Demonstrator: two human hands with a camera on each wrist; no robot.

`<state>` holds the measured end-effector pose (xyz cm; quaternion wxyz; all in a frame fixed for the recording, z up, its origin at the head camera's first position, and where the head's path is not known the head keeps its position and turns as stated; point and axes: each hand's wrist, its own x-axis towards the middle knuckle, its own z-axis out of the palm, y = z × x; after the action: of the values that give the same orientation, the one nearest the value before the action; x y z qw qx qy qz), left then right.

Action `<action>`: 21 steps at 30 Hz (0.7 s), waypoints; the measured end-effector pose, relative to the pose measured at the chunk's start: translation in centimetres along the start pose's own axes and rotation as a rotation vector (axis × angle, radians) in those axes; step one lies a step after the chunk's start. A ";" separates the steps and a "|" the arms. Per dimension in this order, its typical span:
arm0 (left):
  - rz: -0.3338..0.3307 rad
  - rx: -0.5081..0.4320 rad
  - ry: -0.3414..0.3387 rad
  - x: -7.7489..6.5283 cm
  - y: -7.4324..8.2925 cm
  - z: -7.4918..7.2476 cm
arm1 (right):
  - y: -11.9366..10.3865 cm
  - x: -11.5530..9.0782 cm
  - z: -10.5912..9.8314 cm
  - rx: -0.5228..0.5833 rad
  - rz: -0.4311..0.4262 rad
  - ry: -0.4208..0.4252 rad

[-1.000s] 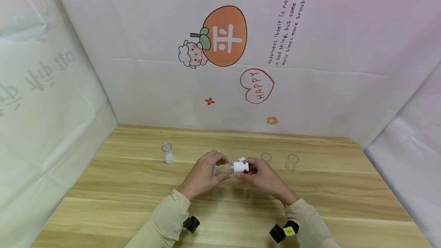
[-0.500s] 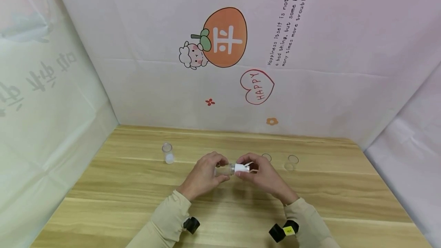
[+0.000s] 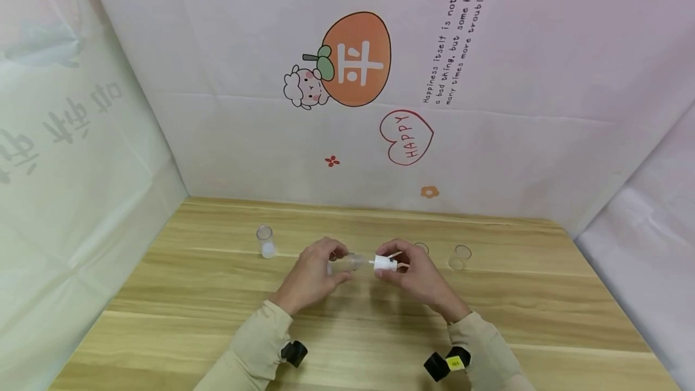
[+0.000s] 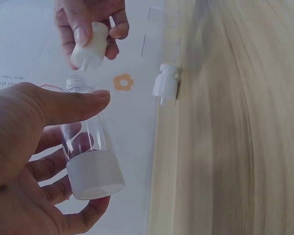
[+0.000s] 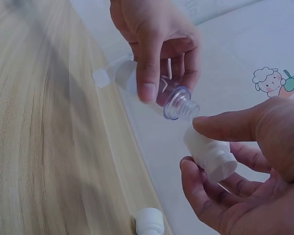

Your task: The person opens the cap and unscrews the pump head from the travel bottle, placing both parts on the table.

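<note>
A clear bottle with a white base (image 4: 95, 171) lies between the thumb and curled fingers of my left hand (image 3: 311, 275). Its bare threaded neck (image 5: 182, 104) points at the other hand. My right hand (image 3: 415, 273) pinches a white pump top (image 3: 384, 263) between thumb and fingers. In the left wrist view, the short stem under this pump top (image 4: 89, 49) faces the bottle's mouth, with a small gap between them. A second white pump top (image 4: 166, 82) is on the table beyond; the right hand hides most of it in the head view.
Another clear bottle with a white lower part (image 3: 265, 241) stands at the left on the wooden table (image 3: 217, 318). Two clear round covers, one (image 3: 460, 257) at the right and one (image 3: 422, 248) partly behind the right hand, are on the table. A printed white sheet (image 3: 244, 149) rises behind.
The pump top was on the bottle's neck and is now apart from it. My left hand has moved left with the bottle; the right hand has hardly moved.
</note>
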<state>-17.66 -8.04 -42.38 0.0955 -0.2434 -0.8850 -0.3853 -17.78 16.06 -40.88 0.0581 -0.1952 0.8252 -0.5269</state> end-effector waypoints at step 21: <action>-0.177 -0.226 0.205 0.2 -1.4 -2.2 | 1.4 0.9 1.1 -0.005 0.019 0.050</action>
<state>-18.54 -10.41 -41.69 0.1230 -0.1329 -0.8398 -0.5119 -18.63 15.25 -42.48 0.0420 -0.1743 0.8296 -0.5287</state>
